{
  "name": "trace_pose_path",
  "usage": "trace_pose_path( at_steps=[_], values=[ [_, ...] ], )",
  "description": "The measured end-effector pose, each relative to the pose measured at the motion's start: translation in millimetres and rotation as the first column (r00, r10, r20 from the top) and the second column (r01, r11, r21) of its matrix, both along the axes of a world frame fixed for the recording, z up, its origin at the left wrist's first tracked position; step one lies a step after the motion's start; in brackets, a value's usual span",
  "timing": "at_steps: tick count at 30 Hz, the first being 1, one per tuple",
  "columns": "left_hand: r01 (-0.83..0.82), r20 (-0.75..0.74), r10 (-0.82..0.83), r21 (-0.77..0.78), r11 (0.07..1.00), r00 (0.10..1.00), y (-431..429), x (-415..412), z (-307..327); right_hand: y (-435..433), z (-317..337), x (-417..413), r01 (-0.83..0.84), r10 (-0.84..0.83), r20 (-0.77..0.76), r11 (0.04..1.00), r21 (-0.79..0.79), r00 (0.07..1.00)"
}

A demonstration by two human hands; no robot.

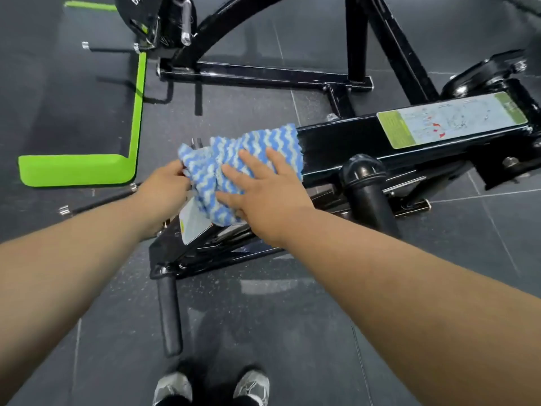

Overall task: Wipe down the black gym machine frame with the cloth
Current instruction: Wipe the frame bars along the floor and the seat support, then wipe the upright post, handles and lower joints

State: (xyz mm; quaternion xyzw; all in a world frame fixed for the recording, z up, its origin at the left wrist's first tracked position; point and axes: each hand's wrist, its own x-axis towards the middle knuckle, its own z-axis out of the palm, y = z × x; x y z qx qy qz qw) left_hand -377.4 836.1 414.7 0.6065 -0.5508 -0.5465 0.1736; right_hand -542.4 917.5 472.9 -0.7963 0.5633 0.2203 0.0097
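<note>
While both hands work at the beam, the scene reads so:
Cloth (240,168): soft, nubby weave with blue and white wavy stripes — crumpled, draped over the near end of the frame.
Frame (336,142): glossy black square steel beam; long axis runs from lower left up to the right, where a pale label (450,120) is stuck flat.
Right hand (263,194): grip apart, fingers spread, palm flat on the cloth.
Left hand (165,186): grip clamped on the cloth's left edge.
Handle (169,315): matte black cylinder, pointing down toward the shoes (210,386).
Floor (292,332): dark speckled rubber tiles — green L-shaped marking (79,169) at left.
</note>
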Motion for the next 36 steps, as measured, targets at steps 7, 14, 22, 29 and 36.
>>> trace_pose_path(
  at_steps=[7,14,22,29,36],
  values=[
    [-0.184,-0.062,0.19,0.098,0.978,0.98,-2,41,-47,-28,-22,49,0.048,-0.024,-0.18,0.991,0.129,0.983],
    [-0.072,-0.111,0.075,0.03,0.997,0.991,-34,66,-46,-14,-7,49,0.416,-0.422,-0.074,0.906,-0.08,0.904],
    [0.186,-0.142,-0.193,-0.066,0.98,0.971,-54,73,-18,0,-47,101,0.547,-0.552,0.006,0.826,-0.138,0.834],
    [0.327,-0.06,-0.35,-0.237,0.915,0.935,-41,56,-24,19,-93,109,0.701,-0.602,0.374,0.512,-0.497,0.706],
    [0.558,-0.059,-0.698,-0.554,0.618,0.714,-25,2,-19,-36,-63,96,0.973,-0.219,0.976,-0.223,-0.054,0.003]
  ],
)
